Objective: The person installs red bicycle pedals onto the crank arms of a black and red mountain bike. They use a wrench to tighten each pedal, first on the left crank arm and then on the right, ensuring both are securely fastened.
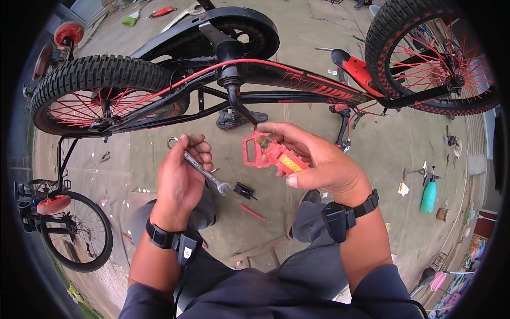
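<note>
Gripping a wrench [203, 171] in left hand [179, 178] fingers and a red pedal [275, 154] in right hand [330, 160] fingers beside the crank arm [240, 108], the person [249, 297] seems mid-pedal-work, likely needing that pedal lined up next.

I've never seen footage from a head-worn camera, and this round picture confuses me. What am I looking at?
It is a single view from a wide fisheye camera worn on the head and looking down, so straight edges bend near the rim. There is no machine at work, just two bare hands. The left hand holds a silver wrench; the right hand holds a red pedal. Beyond them is a black-and-red bicycle, seemingly upside down. On the ground are a small black part, a thin red strip and, farther right, a teal spray bottle.
</note>
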The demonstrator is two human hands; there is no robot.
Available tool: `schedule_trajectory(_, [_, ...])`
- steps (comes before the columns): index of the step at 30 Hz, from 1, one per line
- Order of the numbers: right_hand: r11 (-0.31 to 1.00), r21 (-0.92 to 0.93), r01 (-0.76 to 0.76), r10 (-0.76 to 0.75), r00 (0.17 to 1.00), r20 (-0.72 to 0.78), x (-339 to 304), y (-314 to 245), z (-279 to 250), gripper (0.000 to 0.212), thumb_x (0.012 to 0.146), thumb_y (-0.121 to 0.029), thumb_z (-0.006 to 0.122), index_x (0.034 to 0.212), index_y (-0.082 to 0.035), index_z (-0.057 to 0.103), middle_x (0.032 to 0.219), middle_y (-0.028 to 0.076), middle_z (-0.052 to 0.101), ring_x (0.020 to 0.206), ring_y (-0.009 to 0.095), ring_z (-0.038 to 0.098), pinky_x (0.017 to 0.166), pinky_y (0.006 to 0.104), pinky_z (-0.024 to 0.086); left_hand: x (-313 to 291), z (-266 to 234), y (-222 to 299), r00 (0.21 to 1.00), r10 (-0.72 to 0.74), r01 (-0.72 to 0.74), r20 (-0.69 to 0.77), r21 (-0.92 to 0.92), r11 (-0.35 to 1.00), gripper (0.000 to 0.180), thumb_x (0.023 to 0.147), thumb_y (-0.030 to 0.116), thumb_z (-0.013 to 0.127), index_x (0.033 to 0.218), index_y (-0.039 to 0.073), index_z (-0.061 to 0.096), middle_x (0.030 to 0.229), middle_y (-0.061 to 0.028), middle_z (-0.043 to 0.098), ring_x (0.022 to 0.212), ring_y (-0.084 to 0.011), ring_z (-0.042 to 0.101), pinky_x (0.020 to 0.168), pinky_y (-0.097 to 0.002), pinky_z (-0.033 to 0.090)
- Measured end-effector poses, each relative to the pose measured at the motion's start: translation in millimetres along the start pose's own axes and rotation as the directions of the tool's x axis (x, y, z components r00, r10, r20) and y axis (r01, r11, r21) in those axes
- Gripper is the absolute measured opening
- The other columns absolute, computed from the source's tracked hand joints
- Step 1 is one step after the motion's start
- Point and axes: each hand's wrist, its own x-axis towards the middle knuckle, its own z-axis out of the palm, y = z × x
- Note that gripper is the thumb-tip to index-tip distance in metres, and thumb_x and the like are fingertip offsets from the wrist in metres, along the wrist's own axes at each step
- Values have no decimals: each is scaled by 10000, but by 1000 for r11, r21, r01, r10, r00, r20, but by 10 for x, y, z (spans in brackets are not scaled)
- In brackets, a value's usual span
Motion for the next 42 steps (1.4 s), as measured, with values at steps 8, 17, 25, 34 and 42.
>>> schedule_trajectory(8, [881,-443,165,-3,939,344,93,270,191,734,688,-242,776,1362,-34,575,1474,197,425,1357,351,436,1148,405,320,5,36,65,997,28,-2,77,-318,948,379,1063,379,444,1049,39,612,948,-85,640,882,-231,586,827,-392,493])
schedule_trajectory(17, [976,66,-207,184,949,257,170,275,271,805,700,-208,752,1436,1,501,1348,117,517,1248,253,560,915,324,536,-59,112,58,990,65,-32,124,-248,968,396,1063,415,443,1019,57,608,979,-92,637,850,-224,590,811,-395,491])
schedule_trajectory(25, [982,138,-132,120,989,89,119,183,176,850,677,-230,764,1436,32,485,1331,127,567,1149,260,628,892,340,545,-131,122,119,974,-31,-37,226,290,956,211,1008,248,640,1102,62,608,743,-15,587,532,-79,476,446,-212,326])
schedule_trajectory(34, [998,-21,-51,48,991,-128,0,11,-78,757,682,-166,730,1384,42,540,1327,101,545,1116,185,603,919,318,513,-31,93,173,917,336,-395,214,591,703,189,1013,207,636,1056,25,610,781,-9,612,628,-71,559,536,-218,445])
schedule_trajectory(42, [961,-31,-274,257,932,-256,-112,129,-200,735,757,-161,721,1422,42,482,1268,119,588,1099,208,622,851,317,528,55,200,46,880,415,-461,231,622,632,177,1027,191,606,1010,16,592,794,-38,615,637,-74,548,567,-224,456])
